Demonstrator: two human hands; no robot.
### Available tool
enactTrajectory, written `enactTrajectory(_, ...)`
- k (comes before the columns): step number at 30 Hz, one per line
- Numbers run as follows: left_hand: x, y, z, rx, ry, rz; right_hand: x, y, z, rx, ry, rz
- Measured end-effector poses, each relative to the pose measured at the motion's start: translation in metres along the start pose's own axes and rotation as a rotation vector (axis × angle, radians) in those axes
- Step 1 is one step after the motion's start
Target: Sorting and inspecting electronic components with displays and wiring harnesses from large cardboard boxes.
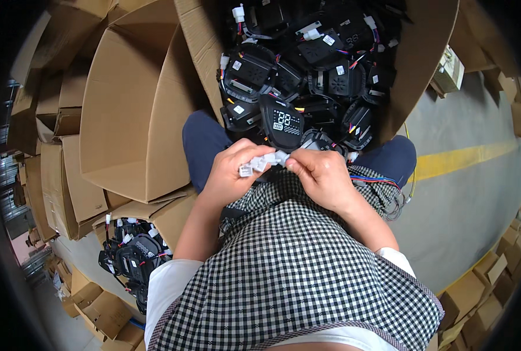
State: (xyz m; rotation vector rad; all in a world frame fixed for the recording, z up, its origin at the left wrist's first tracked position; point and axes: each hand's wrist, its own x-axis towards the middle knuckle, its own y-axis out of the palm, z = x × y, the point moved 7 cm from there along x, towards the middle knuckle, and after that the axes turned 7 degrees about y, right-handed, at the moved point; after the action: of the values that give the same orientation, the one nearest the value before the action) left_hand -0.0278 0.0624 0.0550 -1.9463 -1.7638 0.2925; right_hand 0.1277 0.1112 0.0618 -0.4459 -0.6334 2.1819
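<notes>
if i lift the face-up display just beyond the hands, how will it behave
The display is probably stiff, given its crisp black edges. Its smooth face may be slippery and easily scratched. Its flat shape seems unlikely to roll.

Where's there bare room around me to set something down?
The gray floor at right is bare between your checked apron and the lower-right boxes, beside the yellow stripe. The open left carton also looks bare inside. The large carton ahead and smaller carton at lower left are crowded with black display units.
</notes>
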Motion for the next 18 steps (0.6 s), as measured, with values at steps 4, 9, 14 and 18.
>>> enactTrajectory(4,-0.009,0.004,-0.016,0.081,0.096,0.086,0.001,0.019,-0.011,0.313,0.079,0.356)
enactTrajectory(9,-0.006,0.001,-0.01,0.095,0.074,0.111,0.005,0.033,-0.025,0.433,0.103,0.365)
enactTrajectory(14,0.001,-0.008,-0.011,0.109,0.035,0.005,0.021,-0.008,-0.031,0.106,0.078,-0.048)
enactTrajectory(18,-0.011,-0.035,0.003,-0.132,-0.075,-0.243,0.058,-0.049,-0.048,-0.301,-0.109,-0.51)
